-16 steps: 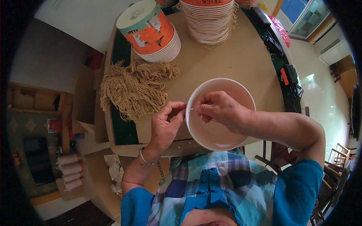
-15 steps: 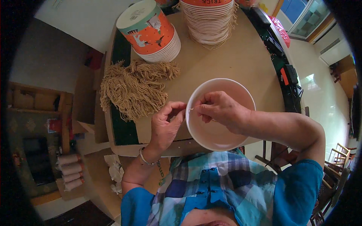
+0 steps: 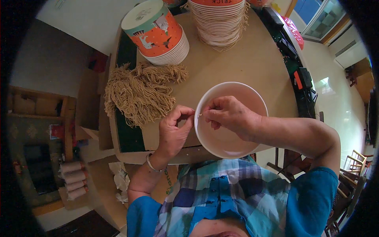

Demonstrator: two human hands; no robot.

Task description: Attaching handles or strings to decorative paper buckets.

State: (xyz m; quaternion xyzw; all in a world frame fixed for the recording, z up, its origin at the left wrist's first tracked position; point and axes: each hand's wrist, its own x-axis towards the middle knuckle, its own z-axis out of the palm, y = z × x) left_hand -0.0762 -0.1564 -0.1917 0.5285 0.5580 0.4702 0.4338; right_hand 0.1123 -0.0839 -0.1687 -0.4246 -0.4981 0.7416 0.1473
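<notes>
A white paper bowl (image 3: pixel 233 142) sits open side up at the near edge of a brown table (image 3: pixel 252 63). My left hand (image 3: pixel 173 132) holds the bowl's left rim with thumb and fingers pinched on it. Reaching in over the rim from the right, my right hand (image 3: pixel 229 114) pinches a short piece of tan string (image 3: pixel 199 115) just inside the same spot. The fingertips of both hands nearly meet at the rim.
A heap of tan string pieces (image 3: pixel 138 93) lies on the table to the left. Behind it stands an upturned stack of orange and white bowls (image 3: pixel 156 31), and a second stack with strings hanging (image 3: pixel 221 19) is at the back. Dark devices (image 3: pixel 302 77) line the right edge.
Hardly anything has moved. Both hands stay pinched at the bowl's left rim.
</notes>
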